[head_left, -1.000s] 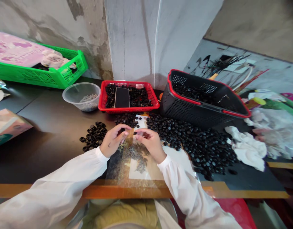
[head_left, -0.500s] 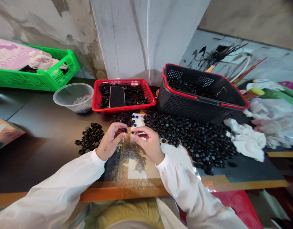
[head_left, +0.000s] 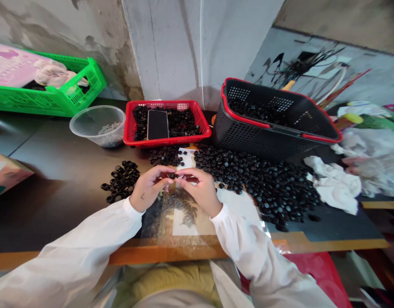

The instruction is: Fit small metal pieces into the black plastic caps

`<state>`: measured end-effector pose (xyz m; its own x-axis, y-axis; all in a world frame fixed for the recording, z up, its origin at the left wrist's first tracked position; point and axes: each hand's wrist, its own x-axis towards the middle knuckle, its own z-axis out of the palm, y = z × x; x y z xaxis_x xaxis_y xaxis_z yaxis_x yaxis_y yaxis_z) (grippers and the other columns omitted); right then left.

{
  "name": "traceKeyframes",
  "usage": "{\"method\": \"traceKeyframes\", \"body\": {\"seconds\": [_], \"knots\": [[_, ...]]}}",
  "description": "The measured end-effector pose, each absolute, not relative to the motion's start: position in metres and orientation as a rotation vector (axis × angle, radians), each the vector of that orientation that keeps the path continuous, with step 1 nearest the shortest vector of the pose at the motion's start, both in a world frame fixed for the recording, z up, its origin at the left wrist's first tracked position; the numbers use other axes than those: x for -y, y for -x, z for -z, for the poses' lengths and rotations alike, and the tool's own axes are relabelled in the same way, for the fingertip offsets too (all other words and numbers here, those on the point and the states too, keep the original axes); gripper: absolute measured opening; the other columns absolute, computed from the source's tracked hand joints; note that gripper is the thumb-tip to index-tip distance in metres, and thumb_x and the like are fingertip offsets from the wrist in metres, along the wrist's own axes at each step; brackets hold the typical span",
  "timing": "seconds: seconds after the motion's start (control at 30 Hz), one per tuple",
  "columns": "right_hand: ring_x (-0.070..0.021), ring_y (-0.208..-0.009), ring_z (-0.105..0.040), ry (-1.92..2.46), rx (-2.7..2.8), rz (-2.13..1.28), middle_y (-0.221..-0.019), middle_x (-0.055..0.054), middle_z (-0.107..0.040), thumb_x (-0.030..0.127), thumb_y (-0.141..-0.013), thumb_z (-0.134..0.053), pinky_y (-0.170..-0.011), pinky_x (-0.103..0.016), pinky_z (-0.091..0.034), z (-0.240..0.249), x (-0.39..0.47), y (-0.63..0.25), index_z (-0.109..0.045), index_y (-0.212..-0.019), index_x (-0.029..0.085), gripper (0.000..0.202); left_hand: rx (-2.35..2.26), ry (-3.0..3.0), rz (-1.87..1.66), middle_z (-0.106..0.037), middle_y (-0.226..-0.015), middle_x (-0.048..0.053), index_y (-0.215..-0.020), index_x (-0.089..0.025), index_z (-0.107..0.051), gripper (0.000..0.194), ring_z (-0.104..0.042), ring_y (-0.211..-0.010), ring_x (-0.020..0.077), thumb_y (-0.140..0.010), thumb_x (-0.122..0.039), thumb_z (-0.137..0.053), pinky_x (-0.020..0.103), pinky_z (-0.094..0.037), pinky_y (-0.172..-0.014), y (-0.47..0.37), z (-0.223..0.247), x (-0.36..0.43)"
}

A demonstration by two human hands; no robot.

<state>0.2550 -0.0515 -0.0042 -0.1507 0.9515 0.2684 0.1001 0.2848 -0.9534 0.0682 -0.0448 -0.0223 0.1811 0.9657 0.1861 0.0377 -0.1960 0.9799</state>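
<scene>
1 small black piece [head_left: 172, 176] is pinched in the grip of the left hand [head_left: 147, 188]; whether anything is gripped by the right hand [head_left: 201, 190] cannot be told. Beyond, 1 large pile [head_left: 270, 188] is left loose; finished pieces cannot be distinguished.

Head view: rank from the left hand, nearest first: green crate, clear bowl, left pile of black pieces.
From the left hand:
1. Left pile, just left of it.
2. Clear bowl, behind the pile, back left.
3. Green crate, far back left, by the wall.
</scene>
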Motion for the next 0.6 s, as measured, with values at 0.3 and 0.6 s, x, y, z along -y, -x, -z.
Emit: {"method": "traceKeyframes", "body": {"seconds": [0.3,0.6], "knots": [[-0.0155,-0.079,-0.072,1.039,1.530,-1.017,-0.095,-0.002,-0.078,0.022,-0.081,-0.077,-0.075,-0.026,-0.062,0.0020,0.0516,-0.2552,-0.078,-0.094,0.024,0.013,-1.040,-1.495,-1.187,-0.073,-0.082,0.003,-0.101,-0.017,-0.072,0.024,-0.061,-0.054,0.0101,-0.084,-0.034,-0.075,0.022,-0.054,-0.054,-0.0692,0.0197,0.0461],[-0.0159,-0.080,-0.071,1.042,1.615,-0.897,-0.095,-0.002,-0.078,0.019,-0.082,-0.076,-0.074,-0.026,-0.061,-0.0016,0.0530,-0.2570,-0.078,-0.094,0.025,0.014,-1.051,-1.535,-1.202,-0.072,-0.080,0.003,-0.101,-0.017,-0.074,0.023,-0.061,-0.054,0.0100,-0.085,-0.033,-0.075,0.022,-0.054,-0.054,-0.0690,0.0171,0.0477]]}}
